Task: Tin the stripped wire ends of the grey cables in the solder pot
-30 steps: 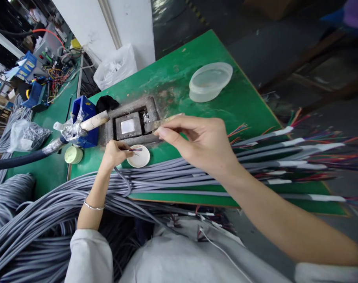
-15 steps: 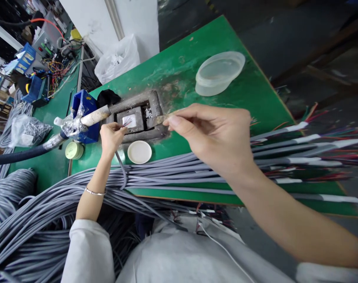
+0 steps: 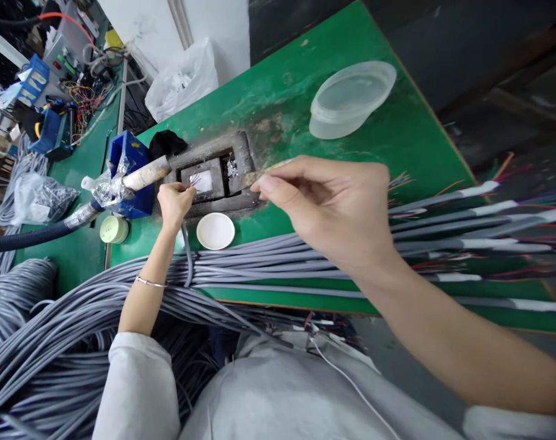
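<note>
My left hand (image 3: 173, 204) is closed on a grey cable (image 3: 186, 256), holding its stripped coloured wire ends over the shiny square bath of a grey solder pot (image 3: 241, 156). My right hand (image 3: 337, 208) pinches a thin worn stick (image 3: 259, 175) whose tip rests at the pot's right edge. A small white dish (image 3: 215, 231) lies just in front of the pot, right of my left wrist.
A thick bundle of grey cables (image 3: 269, 260) lies across the green table (image 3: 397, 140), stripped ends to the right. A clear plastic tub (image 3: 349, 98) sits at the back. A hose nozzle (image 3: 140, 176), blue bin (image 3: 130, 154) and small round tin (image 3: 113, 229) stand left of the pot.
My left hand lifted the cable's wire ends from over the white dish up to the solder pot's bath. My right hand kept the stick at the pot.
</note>
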Available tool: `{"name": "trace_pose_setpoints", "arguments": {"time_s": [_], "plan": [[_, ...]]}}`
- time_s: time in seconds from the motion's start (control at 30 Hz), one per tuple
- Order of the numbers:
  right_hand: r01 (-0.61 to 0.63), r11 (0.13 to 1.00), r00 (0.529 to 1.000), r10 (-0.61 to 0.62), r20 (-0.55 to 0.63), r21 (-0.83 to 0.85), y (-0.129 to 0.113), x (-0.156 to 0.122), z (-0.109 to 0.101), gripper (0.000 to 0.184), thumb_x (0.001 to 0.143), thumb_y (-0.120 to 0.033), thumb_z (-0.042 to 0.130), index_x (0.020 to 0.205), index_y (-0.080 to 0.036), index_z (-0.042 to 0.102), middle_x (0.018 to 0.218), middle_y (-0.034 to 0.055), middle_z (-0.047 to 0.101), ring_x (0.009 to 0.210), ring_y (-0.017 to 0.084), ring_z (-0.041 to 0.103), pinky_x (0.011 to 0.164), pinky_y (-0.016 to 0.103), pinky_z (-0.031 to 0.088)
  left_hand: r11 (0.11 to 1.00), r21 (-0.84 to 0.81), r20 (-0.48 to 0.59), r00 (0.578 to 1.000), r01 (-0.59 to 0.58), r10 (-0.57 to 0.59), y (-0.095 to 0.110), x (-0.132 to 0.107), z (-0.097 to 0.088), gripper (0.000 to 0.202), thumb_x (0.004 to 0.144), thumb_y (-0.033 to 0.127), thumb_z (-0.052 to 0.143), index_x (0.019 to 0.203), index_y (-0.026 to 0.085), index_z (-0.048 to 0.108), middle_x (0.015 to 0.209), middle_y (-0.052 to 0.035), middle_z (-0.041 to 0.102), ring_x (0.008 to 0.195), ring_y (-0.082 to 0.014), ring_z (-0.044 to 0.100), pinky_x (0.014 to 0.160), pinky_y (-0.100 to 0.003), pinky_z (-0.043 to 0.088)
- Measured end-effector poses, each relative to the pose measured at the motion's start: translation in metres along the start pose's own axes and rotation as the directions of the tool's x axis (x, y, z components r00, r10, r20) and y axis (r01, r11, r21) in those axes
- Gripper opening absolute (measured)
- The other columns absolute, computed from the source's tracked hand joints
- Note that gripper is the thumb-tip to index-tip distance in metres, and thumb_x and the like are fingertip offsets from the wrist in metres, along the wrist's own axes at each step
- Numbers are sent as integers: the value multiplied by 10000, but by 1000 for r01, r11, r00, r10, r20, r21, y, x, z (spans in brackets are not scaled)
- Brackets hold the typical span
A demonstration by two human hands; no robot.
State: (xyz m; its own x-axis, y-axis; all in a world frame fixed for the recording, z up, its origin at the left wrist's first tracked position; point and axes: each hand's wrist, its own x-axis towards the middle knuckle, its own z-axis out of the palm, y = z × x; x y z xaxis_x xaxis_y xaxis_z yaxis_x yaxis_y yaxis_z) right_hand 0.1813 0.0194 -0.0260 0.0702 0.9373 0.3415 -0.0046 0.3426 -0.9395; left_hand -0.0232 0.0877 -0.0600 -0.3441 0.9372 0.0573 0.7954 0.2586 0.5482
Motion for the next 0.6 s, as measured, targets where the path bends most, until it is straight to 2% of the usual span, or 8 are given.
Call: {"name": "trace_pose_setpoints", "arguments": {"time_s": [0.13,0.33,0.5,0.53,0.6], "plan": [[11,1000,1000,-11,6,-3,0,0,0,162,778,-207,599,620,-222,631,568,-5,575,593,143,544,570,295,418,1000,-4,7,1000,9,-9,0,0,1,128,592,204,600,589,93,664,447,39,395,499,-95,415,488,-217,290],[-2,1000,1000,2,7,-13,-1,0,0,134,774,-202,592,649,-196,640,579,9,581,592,148,538,563,304,405,1000,2,50,998,28,-28,2,-2,2,155,619,207,598,615,71,674,456,37,393,521,-89,420,522,-219,303],[-4,1000,1000,4,-4,-14,-2,0,-1,159,783,-209,591,632,-233,633,587,-3,593,605,151,547,574,305,415,998,-47,23,999,35,-34,-1,1,4,92,592,190,619,578,104,648,446,46,390,490,-86,388,494,-229,276],[-3,1000,1000,3,-7,-14,-1,0,-1,164,784,-211,591,629,-238,634,588,-4,594,605,151,548,572,304,415,995,-89,40,998,42,-39,1,1,2,85,586,191,620,554,112,629,441,50,378,473,-80,362,480,-230,257],[2,1000,1000,-2,-18,0,-1,0,-2,155,782,-220,597,634,-233,638,591,-3,594,602,150,549,565,301,413,979,-193,140,989,73,-46,6,-1,-8,106,570,201,630,510,127,584,433,58,359,443,-64,301,460,-230,217]]}}
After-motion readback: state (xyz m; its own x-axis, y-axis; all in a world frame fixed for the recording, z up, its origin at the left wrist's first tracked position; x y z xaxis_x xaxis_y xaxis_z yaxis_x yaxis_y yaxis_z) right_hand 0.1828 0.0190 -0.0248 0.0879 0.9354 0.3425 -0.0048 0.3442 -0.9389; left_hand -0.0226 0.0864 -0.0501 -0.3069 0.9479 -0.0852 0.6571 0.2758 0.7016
